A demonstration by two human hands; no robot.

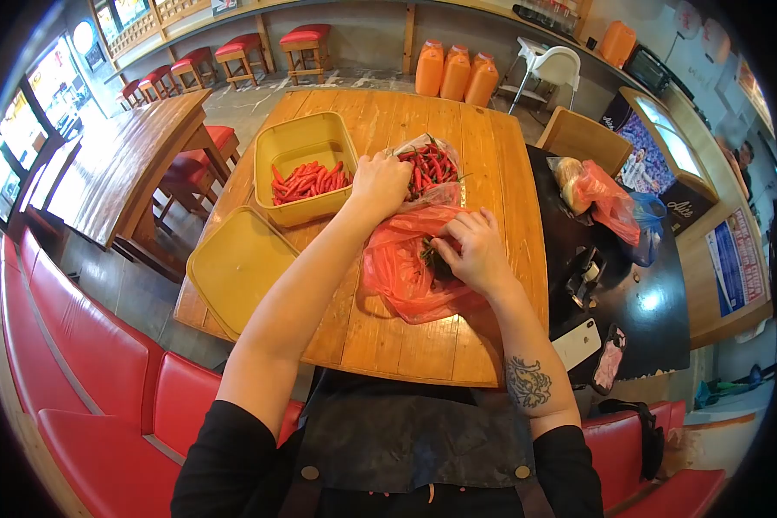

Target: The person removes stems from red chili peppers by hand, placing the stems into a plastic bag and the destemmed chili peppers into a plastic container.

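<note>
My left hand is at the left edge of a clear bag of red chillies, fingers curled down and partly hidden; whatever they hold does not show. My right hand is over an open red plastic bag, thumb and fingers bent together. Dark green chilli stems show in the bag by the thumb; I cannot make out what is in the pinch. Left of my left hand stands a yellow plastic container, with a layer of stemless red chillies on its bottom.
The container's yellow lid lies on the wooden table at the left. A black table adjoins on the right, bearing a white phone, a pink-patterned item and plastic bags. A red bench runs along the left.
</note>
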